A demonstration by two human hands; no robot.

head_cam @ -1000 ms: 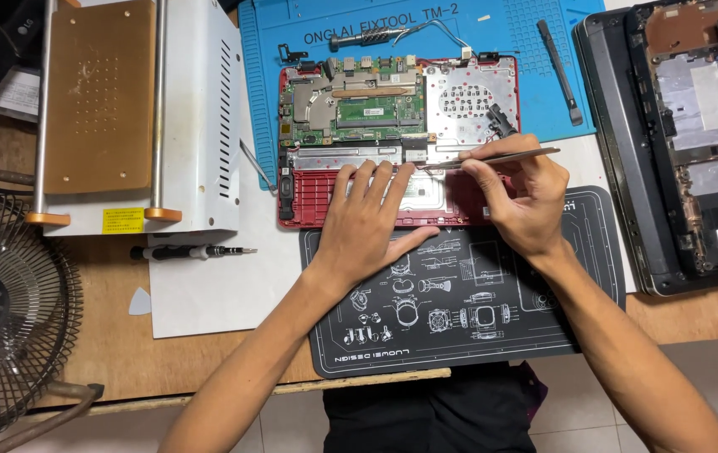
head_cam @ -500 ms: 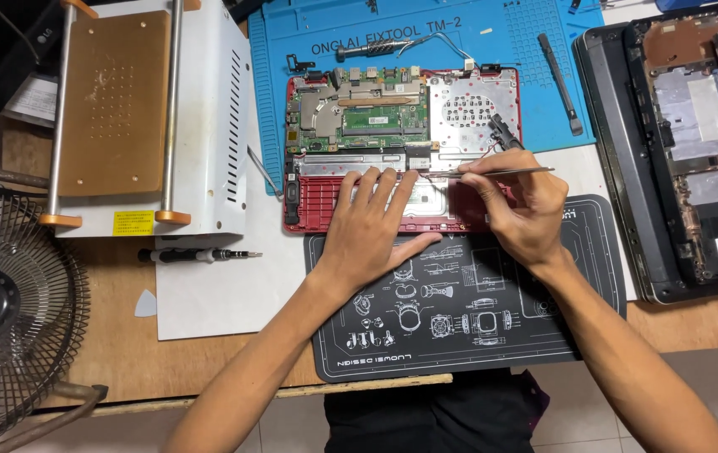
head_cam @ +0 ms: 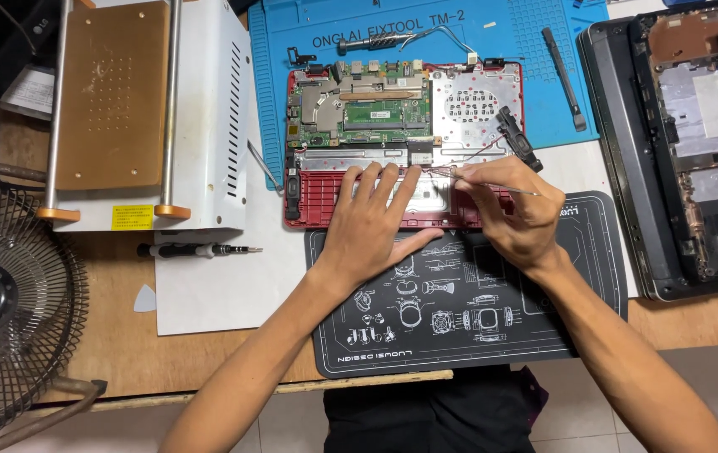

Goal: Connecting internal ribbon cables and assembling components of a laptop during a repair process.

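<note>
Opened red laptop: left hand spread flat on it, right hand pinching thin tweezers beside it; a slip risks tearing the fine wires just beyond the fingertips.

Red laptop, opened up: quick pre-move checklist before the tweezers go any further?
1. Chassis braced: left hand lies flat on the red laptop, fingers spread. Ok.
2. Tool grip: right hand pinches thin metal tweezers, tip pointing left. Ok.
3. Tip contact: tip sits by the thin wires near the board edge; whether it grips one, cannot tell.
4. Loose speaker lies close behind the right hand, within its wires' reach. Not ok.
5. Laptop seating: it straddles the blue mat and the black mat. Cannot tell if level.
</note>
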